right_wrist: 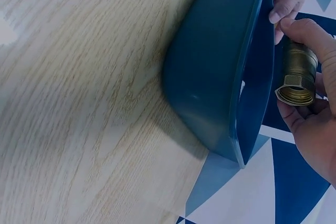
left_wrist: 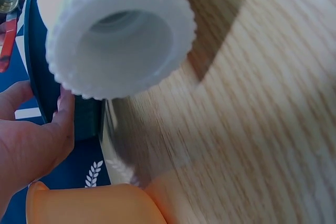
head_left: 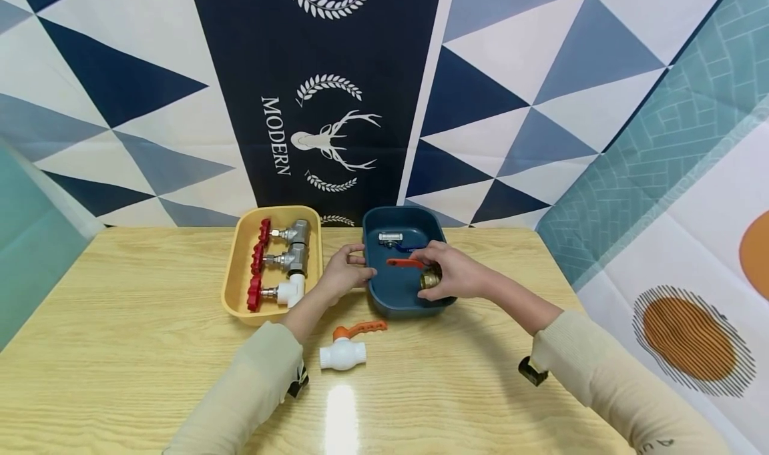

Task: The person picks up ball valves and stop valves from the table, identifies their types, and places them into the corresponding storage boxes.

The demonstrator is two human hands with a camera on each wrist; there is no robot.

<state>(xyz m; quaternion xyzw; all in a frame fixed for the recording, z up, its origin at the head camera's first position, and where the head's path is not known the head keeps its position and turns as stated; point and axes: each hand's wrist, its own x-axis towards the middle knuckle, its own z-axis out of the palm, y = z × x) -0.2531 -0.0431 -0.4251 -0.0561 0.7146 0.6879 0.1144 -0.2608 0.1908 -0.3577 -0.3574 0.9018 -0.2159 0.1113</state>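
Note:
My right hand [head_left: 458, 273] grips a brass ball valve [head_left: 429, 279] with a red lever handle, above the right part of the dark blue bin [head_left: 396, 301]. In the right wrist view, the threaded open end of the brass valve [right_wrist: 297, 80] faces the camera. My left hand [head_left: 344, 275] holds the bin's left rim, thumb over the edge and fingers along the outside wall. Inside the bin lies a silver ball valve [head_left: 390, 237] with a blue handle. On the table, in front of the bin, rests a white plastic ball valve [head_left: 343, 355] with an orange handle.
Left of the blue bin stands a yellow bin [head_left: 233, 288]. It holds several valves with red wheel handles [head_left: 255, 293], two with metal bodies and one white. A patterned cloth backdrop [head_left: 336, 55] rises behind the wooden table [head_left: 150, 348].

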